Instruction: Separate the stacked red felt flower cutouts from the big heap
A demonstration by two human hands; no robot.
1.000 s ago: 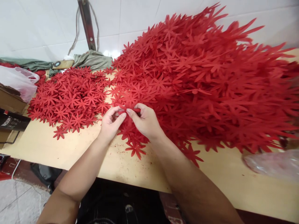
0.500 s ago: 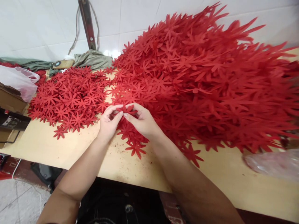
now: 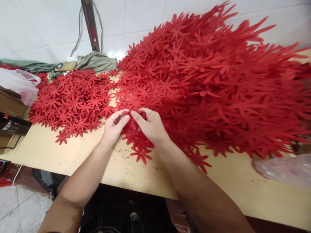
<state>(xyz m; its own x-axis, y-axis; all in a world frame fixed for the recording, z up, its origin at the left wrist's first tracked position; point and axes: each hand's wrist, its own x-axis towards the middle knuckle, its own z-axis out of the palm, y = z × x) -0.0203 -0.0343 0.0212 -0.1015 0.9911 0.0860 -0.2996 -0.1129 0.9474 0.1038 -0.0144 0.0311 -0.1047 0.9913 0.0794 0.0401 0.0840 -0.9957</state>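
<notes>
My left hand (image 3: 114, 127) and my right hand (image 3: 149, 126) meet at the near edge of a big heap of red flower-shaped cutouts (image 3: 209, 84). The fingertips of both hands pinch one red flower cutout (image 3: 128, 114) between them, held just above the pile's edge. A flatter, spread-out pile of the same red flowers (image 3: 73, 100) lies to the left of my left hand. Loose single flowers (image 3: 141, 153) lie on the wooden table (image 3: 109, 168) just below my hands.
A clear plastic bag (image 3: 18, 84) and cardboard boxes (image 3: 11, 106) sit at the left edge. Grey-green cloth (image 3: 94, 61) lies at the back by the white tiled wall, beside a dark metal post (image 3: 90, 24). Another plastic bag (image 3: 284, 170) lies at the right.
My fingers have worked the pinched flower: half a second ago it stood lifted and spread between the hands, now the fingertips have closed together over it, lower to the pile.
</notes>
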